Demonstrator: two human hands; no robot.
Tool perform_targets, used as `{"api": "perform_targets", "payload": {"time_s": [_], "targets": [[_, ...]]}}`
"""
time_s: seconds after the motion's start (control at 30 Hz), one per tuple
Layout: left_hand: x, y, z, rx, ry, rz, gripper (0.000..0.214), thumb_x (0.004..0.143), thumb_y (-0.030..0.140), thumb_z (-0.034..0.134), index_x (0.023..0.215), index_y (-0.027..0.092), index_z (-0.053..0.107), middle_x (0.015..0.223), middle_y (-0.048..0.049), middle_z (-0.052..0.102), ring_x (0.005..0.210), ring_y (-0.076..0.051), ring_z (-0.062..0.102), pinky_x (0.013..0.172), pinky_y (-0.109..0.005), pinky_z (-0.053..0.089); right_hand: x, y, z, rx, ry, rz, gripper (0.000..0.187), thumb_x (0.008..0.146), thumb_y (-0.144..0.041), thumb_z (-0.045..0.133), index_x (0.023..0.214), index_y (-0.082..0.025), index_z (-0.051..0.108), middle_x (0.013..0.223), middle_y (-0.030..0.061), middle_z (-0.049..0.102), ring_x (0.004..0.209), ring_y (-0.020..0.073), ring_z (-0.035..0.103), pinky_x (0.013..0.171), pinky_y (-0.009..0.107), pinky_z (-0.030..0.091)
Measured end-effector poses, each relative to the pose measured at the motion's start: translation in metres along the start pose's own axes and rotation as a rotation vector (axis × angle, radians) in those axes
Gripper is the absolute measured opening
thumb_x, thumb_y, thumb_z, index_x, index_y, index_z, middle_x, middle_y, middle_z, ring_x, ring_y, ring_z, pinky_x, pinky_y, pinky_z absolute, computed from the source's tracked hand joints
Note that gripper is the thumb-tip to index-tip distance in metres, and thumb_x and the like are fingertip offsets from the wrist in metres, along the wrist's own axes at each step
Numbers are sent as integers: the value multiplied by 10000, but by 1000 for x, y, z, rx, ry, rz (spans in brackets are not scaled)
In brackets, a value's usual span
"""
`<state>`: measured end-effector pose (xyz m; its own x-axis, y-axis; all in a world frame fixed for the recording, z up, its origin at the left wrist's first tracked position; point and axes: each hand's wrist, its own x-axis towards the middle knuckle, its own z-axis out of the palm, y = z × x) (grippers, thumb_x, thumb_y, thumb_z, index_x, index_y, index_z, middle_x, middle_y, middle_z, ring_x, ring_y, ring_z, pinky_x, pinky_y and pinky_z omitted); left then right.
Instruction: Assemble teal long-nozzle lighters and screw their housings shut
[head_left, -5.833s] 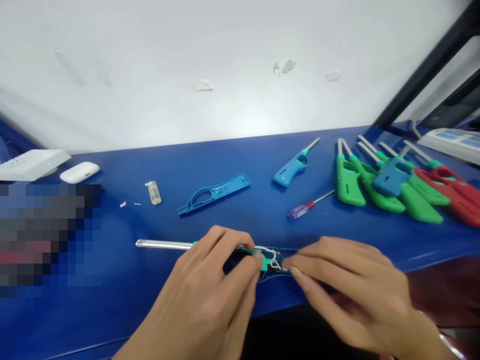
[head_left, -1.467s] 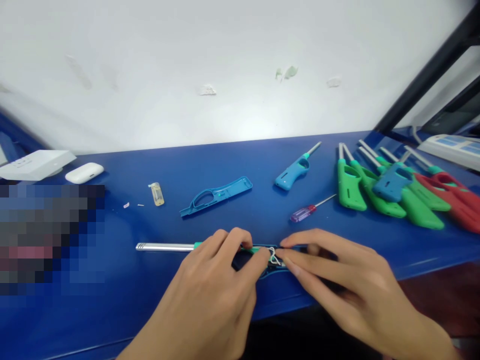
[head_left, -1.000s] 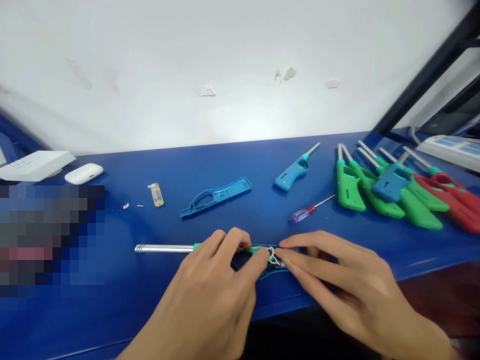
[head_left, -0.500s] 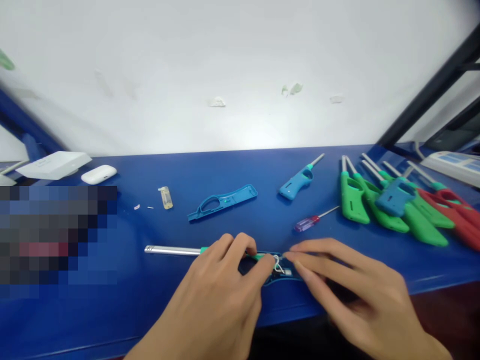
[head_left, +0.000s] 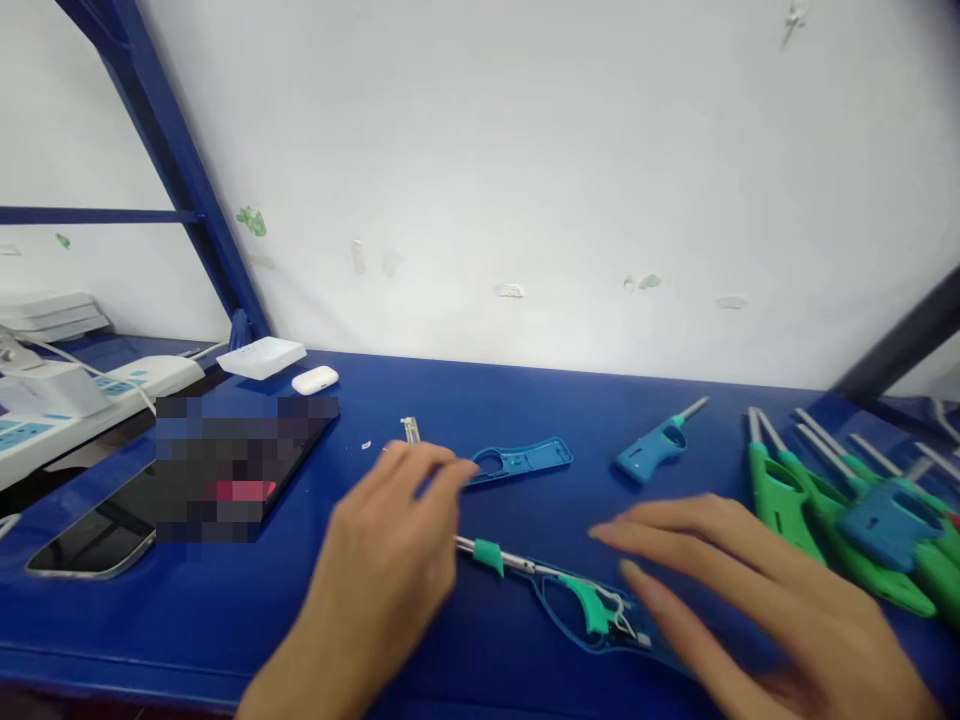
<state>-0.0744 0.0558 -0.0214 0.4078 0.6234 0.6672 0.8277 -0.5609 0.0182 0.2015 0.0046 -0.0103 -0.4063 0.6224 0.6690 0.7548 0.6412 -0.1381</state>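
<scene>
My left hand [head_left: 390, 560] is raised over the desk with its fingers loosely bent and apart. It partly hides a small translucent fuel tank [head_left: 410, 429] and one end of the blue lighter casing half [head_left: 536, 457]. The opened lighter [head_left: 592, 605] lies in front, its metal tube running left behind my left hand. Inside its blue shell are a green trigger, a white wire and metal parts. My right hand [head_left: 757, 600] hovers by the lighter's handle end, thumb and fingers spread; it covers part of that end, and I cannot tell whether it touches the shell.
An assembled blue lighter [head_left: 651, 450] lies farther back. Several green lighters [head_left: 787, 500] and a blue one [head_left: 892, 522] are piled on the right. Left are a dark device [head_left: 97, 535], partly pixelated, a white earbud case [head_left: 315, 380], a white box [head_left: 262, 357] and a power strip [head_left: 161, 375].
My left hand has let go of the opened lighter and moved left and away, towards the fuel tank. My right fingers have spread off the lighter's inner parts. The view has turned left.
</scene>
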Motion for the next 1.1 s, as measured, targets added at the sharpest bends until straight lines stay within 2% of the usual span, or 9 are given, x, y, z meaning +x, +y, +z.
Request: {"api": "perform_targets", "payload": {"time_s": [0.13, 0.23, 0.33, 0.47, 0.6, 0.8, 0.9, 1.0, 1.1], "targets": [[8, -49, -9, 208, -131, -186, 414, 963, -17, 394, 1147, 84, 750, 1092, -186, 740, 1008, -391, 679, 617, -446, 599, 61, -5, 14, -29, -339, -100, 302, 1067, -243, 523, 1344, -290, 634, 1180, 50, 758, 1063, 247, 739, 943, 464, 584], [8, -65, -6, 293, -249, -256, 462, 940, -38, 370, 1149, 100, 759, 1127, -186, 749, 1014, -380, 699, 587, -412, 593, 106, -7, 41, -155, -553, -127, 292, 1081, -292, 515, 1334, -227, 643, 1091, 74, 759, 963, 270, 741, 833, 464, 594], [4, -67, 1, 348, -350, -276, 497, 916, -58, 371, 1188, 122, 746, 1161, -173, 749, 1041, -348, 704, 642, -389, 609, 144, -8, 78, -193, -595, -109, 284, 1108, -372, 507, 1185, -167, 688, 980, 58, 750, 848, 217, 737, 794, 417, 607], [1, -64, 4, 392, -453, -273, 515, 894, -83, 395, 1223, 132, 728, 1139, -154, 747, 998, -296, 723, 683, -341, 605, 176, -12, 126, -226, -648, -60, 335, 1034, -423, 674, 1247, -165, 679, 1201, 81, 723, 1014, 220, 727, 889, 438, 620], [1, -66, 3, 410, -504, -280, 451, 927, -76, 385, 1101, 134, 745, 1119, -147, 727, 989, -282, 738, 695, -322, 589, 186, -18, 148, -219, -700, -42, 365, 1028, -408, 684, 1308, -176, 658, 1288, 95, 698, 1083, 241, 715, 923, 464, 615], [-4, -71, 7, 430, -495, -335, 528, 908, -66, 418, 1365, 91, 633, 1145, -181, 707, 964, -289, 730, 741, -349, 596, 183, -15, 133, -224, -747, -25, 357, 1027, -397, 687, 1305, -174, 660, 1286, 95, 698, 1079, 239, 716, 918, 459, 617], [-8, -74, 9, 414, -508, -340, 484, 882, -74, 435, 1243, 99, 707, 1189, -185, 687, 1013, -300, 698, 798, -369, 594, 176, -8, 113, -223, -717, -8, 336, 1029, -407, 683, 1265, -168, 673, 1232, 86, 714, 1031, 224, 723, 890, 439, 622], [-8, -78, 10, 378, -523, -353, 407, 899, -66, 434, 1049, 126, 759, 1111, -150, 687, 983, -283, 702, 840, -360, 569, 165, -2, 88, -201, -655, 13, 292, 1049, -431, 645, 1140, -158, 691, 1012, 37, 733, 828, 169, 711, 770, 362, 609], [-6, -77, 7, 339, -528, -369, 366, 946, -17, 446, 978, 166, 762, 1014, -111, 700, 921, -255, 724, 809, -318, 545, 149, 0, 59, -163, -579, 43, 296, 1089, -409, 523, 945, -191, 662, 692, -19, 680, 559, 135, 594, 568, 287, 457]]}}
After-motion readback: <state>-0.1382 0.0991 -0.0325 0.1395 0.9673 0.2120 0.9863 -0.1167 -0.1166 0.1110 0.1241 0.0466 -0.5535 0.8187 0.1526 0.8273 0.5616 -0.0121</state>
